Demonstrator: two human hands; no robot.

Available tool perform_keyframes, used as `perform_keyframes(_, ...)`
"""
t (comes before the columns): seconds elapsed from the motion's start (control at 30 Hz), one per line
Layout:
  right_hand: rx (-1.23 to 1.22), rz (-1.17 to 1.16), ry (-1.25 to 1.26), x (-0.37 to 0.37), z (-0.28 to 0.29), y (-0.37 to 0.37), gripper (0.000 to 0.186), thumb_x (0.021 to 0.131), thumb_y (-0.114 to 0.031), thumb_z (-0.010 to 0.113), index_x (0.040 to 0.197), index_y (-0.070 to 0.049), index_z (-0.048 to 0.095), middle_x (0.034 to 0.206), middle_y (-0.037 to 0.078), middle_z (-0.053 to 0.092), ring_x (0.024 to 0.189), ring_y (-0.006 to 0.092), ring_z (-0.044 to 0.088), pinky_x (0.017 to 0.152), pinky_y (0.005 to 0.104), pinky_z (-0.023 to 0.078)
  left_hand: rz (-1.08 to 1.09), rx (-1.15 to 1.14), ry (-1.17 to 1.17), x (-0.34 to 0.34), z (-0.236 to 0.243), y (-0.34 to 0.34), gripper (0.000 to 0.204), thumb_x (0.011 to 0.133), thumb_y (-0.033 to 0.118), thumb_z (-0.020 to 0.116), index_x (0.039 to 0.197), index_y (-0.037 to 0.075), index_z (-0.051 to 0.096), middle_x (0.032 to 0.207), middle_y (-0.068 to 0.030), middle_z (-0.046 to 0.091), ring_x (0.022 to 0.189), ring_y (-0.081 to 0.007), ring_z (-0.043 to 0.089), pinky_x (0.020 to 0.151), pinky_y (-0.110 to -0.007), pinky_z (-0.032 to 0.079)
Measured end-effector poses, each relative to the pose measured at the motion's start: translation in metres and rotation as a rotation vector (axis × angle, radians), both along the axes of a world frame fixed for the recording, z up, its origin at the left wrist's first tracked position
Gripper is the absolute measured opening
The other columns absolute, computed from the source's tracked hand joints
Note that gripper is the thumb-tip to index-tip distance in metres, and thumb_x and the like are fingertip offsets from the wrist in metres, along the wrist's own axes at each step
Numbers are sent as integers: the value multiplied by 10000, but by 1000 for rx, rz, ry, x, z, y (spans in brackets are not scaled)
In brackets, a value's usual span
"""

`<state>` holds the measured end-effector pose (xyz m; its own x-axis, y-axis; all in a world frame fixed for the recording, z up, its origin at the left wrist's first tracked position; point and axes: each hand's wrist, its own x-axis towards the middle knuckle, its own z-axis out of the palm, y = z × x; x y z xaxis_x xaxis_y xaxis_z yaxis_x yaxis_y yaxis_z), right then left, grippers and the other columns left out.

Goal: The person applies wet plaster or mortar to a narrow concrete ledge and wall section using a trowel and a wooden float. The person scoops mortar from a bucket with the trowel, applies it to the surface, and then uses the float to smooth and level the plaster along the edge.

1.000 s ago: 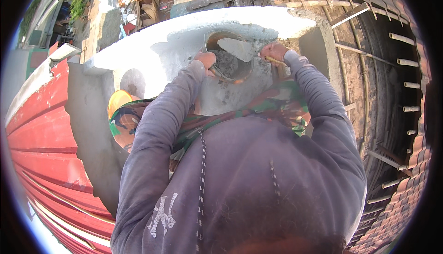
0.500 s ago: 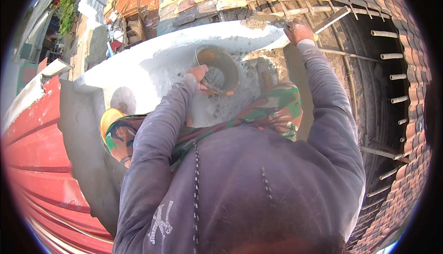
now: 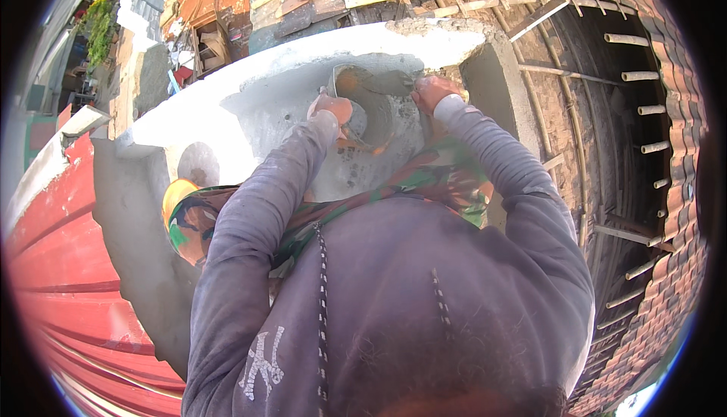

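Although sunlight bleaches part of its inside, the round bucket (image 3: 345,81) shows a dark, thin-walled body smeared with grey mortar (image 3: 374,106), with a rusty orange stain on the inner wall at the far left and a pale lit patch nearer the left hand (image 3: 331,106). It sits before the person's camouflage trousers (image 3: 424,178), on a grey cement surface within a white masonry ledge (image 3: 257,87).

Both forearms, in faded purple-grey sleeves, reach forward from bent elbows and converge on the bucket from either side. The left hand bends in at the wrist, its fingers clamped on the near-left rim. The right hand (image 3: 435,93) is held to the right with its knuckles up, fingers closed around the handle of a trowel (image 3: 391,83), whose grey blade points left across the bucket's far side; whether the blade touches the mortar, I cannot tell.
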<state>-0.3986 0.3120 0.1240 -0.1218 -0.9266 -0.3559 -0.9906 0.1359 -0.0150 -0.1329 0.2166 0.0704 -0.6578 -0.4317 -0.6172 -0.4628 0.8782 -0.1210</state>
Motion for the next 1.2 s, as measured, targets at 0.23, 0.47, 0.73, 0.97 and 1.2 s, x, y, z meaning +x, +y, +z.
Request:
perform_keyframes(0.23,222,-29,-343,25,-89,-12,363,932,-371,665,1059,-46,763,962,137,754,860,275,732,750,414,591,-58,-251,18,-13,-15,-3,435,805,469,812,1049,115,743,1088,-86,744,1104,-280,680,1083,-475,420)
perform_keyframes(0.47,299,-367,-1051,-43,-71,-2,283,904,-336,726,921,-58,777,696,36,668,589,137,605,533,303,496,-42,47,370,40,8,-34,543,651,378,948,1020,65,700,994,-135,724,997,-379,694,960,-470,491)
perform_keyframes(0.73,-190,-176,-603,-175,33,-38,303,879,-367,751,957,-75,765,749,56,706,734,197,670,678,370,529,243,148,403,54,-28,-11,622,571,325,1006,1029,53,685,1009,-141,722,992,-345,709,871,-393,551)
perform_keyframes(0.97,-355,-167,259,-221,82,-32,397,925,-409,634,1202,-137,721,1189,151,722,1117,366,677,964,486,532,162,151,306,52,-35,-10,655,635,283,987,1120,15,639,1048,-146,706,976,-329,719,857,-415,583)
perform_keyframes(1.2,-355,-637,40,-232,29,17,485,925,-470,579,1128,-60,742,1071,168,754,1003,347,732,878,469,579,1967,997,765,0,-11,11,451,844,103,789,1196,-37,543,1210,-173,585,1067,-366,689,868,-559,615)
